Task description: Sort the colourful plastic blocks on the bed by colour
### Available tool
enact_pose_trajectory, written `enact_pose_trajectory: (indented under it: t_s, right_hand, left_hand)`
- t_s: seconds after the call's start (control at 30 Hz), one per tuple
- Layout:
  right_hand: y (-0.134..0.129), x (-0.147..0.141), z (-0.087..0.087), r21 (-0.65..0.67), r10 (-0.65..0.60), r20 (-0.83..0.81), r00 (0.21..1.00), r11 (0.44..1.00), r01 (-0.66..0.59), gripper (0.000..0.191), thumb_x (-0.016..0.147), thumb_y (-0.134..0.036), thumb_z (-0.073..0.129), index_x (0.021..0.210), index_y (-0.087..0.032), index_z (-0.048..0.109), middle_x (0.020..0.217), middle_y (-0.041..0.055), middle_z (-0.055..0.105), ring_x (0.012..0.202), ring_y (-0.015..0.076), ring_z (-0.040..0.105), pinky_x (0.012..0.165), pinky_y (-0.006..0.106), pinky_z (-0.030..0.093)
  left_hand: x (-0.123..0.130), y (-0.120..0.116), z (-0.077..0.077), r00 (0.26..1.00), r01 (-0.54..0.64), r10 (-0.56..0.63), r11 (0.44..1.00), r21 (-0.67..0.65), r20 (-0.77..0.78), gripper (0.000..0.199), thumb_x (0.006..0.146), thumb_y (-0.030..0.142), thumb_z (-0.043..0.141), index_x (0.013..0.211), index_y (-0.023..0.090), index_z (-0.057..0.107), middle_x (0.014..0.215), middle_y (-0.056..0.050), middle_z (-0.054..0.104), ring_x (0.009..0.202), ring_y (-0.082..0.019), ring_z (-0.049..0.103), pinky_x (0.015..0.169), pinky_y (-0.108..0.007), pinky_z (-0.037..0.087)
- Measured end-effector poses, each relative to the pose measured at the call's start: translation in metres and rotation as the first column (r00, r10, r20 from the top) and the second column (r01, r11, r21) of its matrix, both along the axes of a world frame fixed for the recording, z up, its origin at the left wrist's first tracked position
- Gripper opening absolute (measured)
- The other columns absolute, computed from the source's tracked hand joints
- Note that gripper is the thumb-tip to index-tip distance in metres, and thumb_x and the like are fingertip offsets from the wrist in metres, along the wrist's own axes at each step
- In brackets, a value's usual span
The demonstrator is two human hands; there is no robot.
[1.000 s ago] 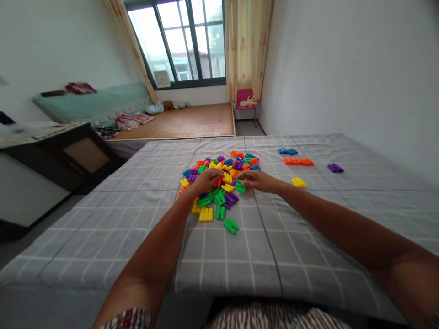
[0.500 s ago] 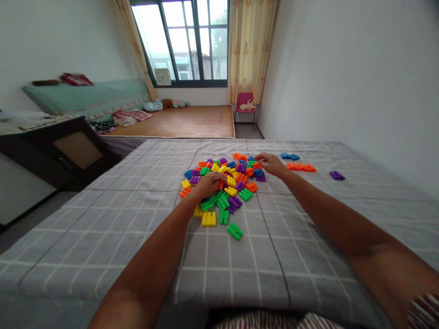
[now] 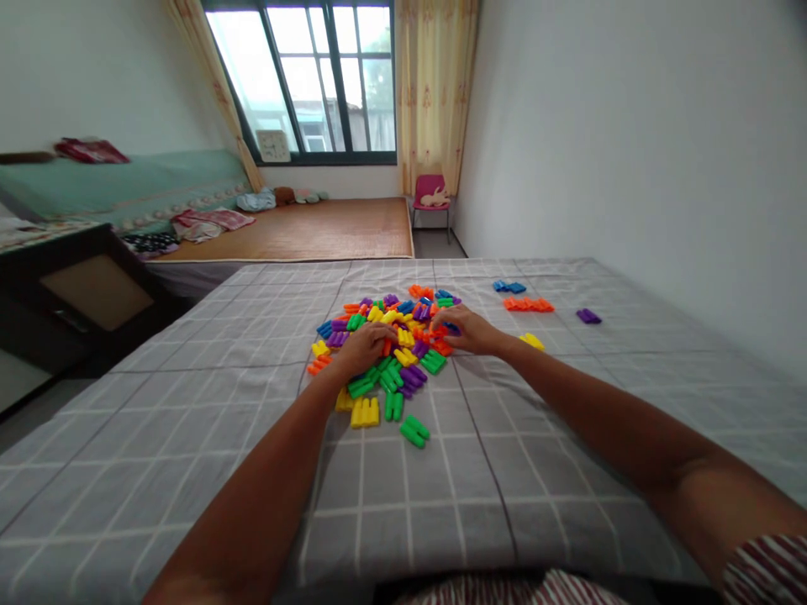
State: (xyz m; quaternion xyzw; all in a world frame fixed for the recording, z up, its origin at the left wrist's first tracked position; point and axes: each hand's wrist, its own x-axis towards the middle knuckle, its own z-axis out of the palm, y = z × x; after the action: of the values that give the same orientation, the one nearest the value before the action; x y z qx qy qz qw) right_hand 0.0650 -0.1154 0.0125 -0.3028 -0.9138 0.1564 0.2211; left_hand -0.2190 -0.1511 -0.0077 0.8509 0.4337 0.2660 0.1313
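A heap of plastic toy blocks in yellow, green, purple, orange and blue lies on the checked cloth, each block made of joined rounded bars. On the heap's near left side rests my left hand (image 3: 366,346), its fingers pressed together around an orange block (image 3: 387,346) that is mostly hidden. My right hand (image 3: 467,330) reaches in from the right, palm down. Its thumb and curved forefinger are apart, over orange blocks (image 3: 440,343) at the heap's right edge. Nothing firmly gripped shows in it. A loose green block (image 3: 415,431) lies nearest me, beside a yellow one (image 3: 365,412).
Right of the heap lie a joined orange row (image 3: 528,304), blue blocks (image 3: 509,286), a purple block (image 3: 588,316) and a yellow block (image 3: 531,340) partly behind my right forearm. Beyond the cloth-covered surface (image 3: 252,470) stand a bed (image 3: 328,231) and a pink chair (image 3: 430,186).
My right hand has moved nearer and down from the heap's far right edge to its right side. The yellow block by my right forearm now shows. My view has turned slightly right; my left hand stays put.
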Motion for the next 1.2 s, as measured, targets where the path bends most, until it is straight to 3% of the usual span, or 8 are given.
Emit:
enact_pose_trajectory:
  t_s: [0.1, 0.27, 0.47, 0.7, 0.87, 0.97, 1.07, 1.2]
  right_hand:
    - [-0.004, 0.014, 0.003, -0.161, -0.032, -0.2, 0.979, 0.987, -0.001, 0.024, 0.078, -0.021, 0.059, 0.101, -0.021, 0.062, 0.109, 0.0055, 0.066, 0.104, 0.0197, 0.059, 0.095, 0.038, 0.043]
    - [-0.001, 0.037, -0.001, -0.456, -0.2, -0.399, 0.895, 0.89, -0.004, 0.028, 0.075, -0.032, 0.067, 0.097, -0.019, 0.057, 0.103, 0.0052, 0.064, 0.099, 0.0194, 0.062, 0.087, 0.038, 0.049]
    - [-0.011, 0.029, -0.021, -0.47, -0.151, -0.47, 0.87, 0.877, -0.102, 0.042, 0.073, -0.027, 0.069, 0.112, -0.019, 0.057, 0.114, 0.007, 0.061, 0.099, 0.0176, 0.06, 0.087, 0.036, 0.049]
    - [-0.017, 0.024, -0.028, -0.512, -0.139, -0.485, 0.863, 0.845, -0.152, 0.037, 0.072, -0.028, 0.069, 0.107, -0.018, 0.063, 0.107, 0.0057, 0.064, 0.099, 0.0194, 0.06, 0.084, 0.034, 0.048]
    - [-0.025, 0.015, -0.024, -0.609, -0.219, -0.695, 0.685, 0.686, -0.399, 0.037, 0.072, -0.027, 0.073, 0.107, -0.021, 0.062, 0.108, 0.0042, 0.065, 0.101, 0.0186, 0.06, 0.093, 0.037, 0.044]
    - [-0.034, 0.01, -0.018, -0.646, -0.284, -0.736, 0.615, 0.566, -0.512, 0.038, 0.072, -0.026, 0.073, 0.108, -0.023, 0.061, 0.113, 0.004, 0.064, 0.104, 0.0192, 0.06, 0.093, 0.039, 0.045]
    - [-0.041, 0.01, -0.014, -0.673, -0.307, -0.731, 0.61, 0.473, -0.568, 0.034, 0.074, -0.025, 0.069, 0.107, -0.022, 0.061, 0.114, 0.0044, 0.064, 0.104, 0.0193, 0.061, 0.093, 0.039, 0.046]
    - [-0.04, 0.017, -0.015, -0.667, -0.355, -0.743, 0.567, 0.451, -0.593, 0.032, 0.076, -0.025, 0.064, 0.108, -0.021, 0.062, 0.109, 0.004, 0.067, 0.1, 0.0187, 0.063, 0.092, 0.038, 0.048]
  left_hand:
    - [0.0, 0.0, 0.001, 1.0, -0.008, 0.008, 1.0, -0.005, -0.005, 0.038, 0.078, 0.01, 0.039, 0.094, 0.02, 0.072, 0.111, -0.003, 0.069, 0.108, -0.017, 0.06, 0.102, -0.036, 0.044]
    - [0.0, -0.002, 0.005, 0.999, -0.037, 0.037, 0.999, -0.012, -0.037, 0.038, 0.079, 0.012, 0.039, 0.096, 0.021, 0.072, 0.112, -0.003, 0.069, 0.108, -0.018, 0.061, 0.103, -0.038, 0.044]
    - [-0.001, 0.0, 0.002, 0.998, -0.033, 0.033, 0.999, 0.006, -0.047, 0.037, 0.079, 0.012, 0.04, 0.097, 0.022, 0.071, 0.112, -0.002, 0.069, 0.108, -0.018, 0.061, 0.103, -0.038, 0.045]
    - [0.0, -0.002, 0.002, 0.998, -0.039, 0.043, 0.994, 0.098, -0.044, 0.032, 0.084, 0.015, 0.043, 0.1, 0.022, 0.069, 0.111, -0.003, 0.069, 0.107, -0.019, 0.06, 0.101, -0.039, 0.045]
    - [0.03, -0.02, 0.021, 0.996, -0.083, 0.083, 0.958, 0.276, 0.013, 0.039, 0.089, 0.03, 0.053, 0.127, 0.024, 0.055, 0.133, -0.007, 0.056, 0.127, -0.024, 0.046, 0.111, -0.047, 0.032]
    - [0.053, -0.028, 0.023, 0.996, -0.007, -0.01, 0.978, 0.208, 0.084, 0.055, 0.089, 0.034, 0.055, 0.14, 0.021, 0.041, 0.14, -0.011, 0.049, 0.132, -0.026, 0.041, 0.112, -0.046, 0.032]
    - [0.064, -0.03, 0.016, 0.982, 0.038, -0.057, 0.993, 0.108, 0.179, 0.049, 0.088, 0.033, 0.055, 0.135, 0.02, 0.046, 0.132, -0.012, 0.054, 0.123, -0.025, 0.049, 0.105, -0.042, 0.04]
    - [0.052, -0.022, 0.009, 0.961, -0.042, 0.038, 0.999, 0.007, 0.275, 0.037, 0.083, 0.026, 0.06, 0.119, 0.018, 0.057, 0.116, -0.01, 0.062, 0.109, -0.024, 0.057, 0.097, -0.041, 0.045]
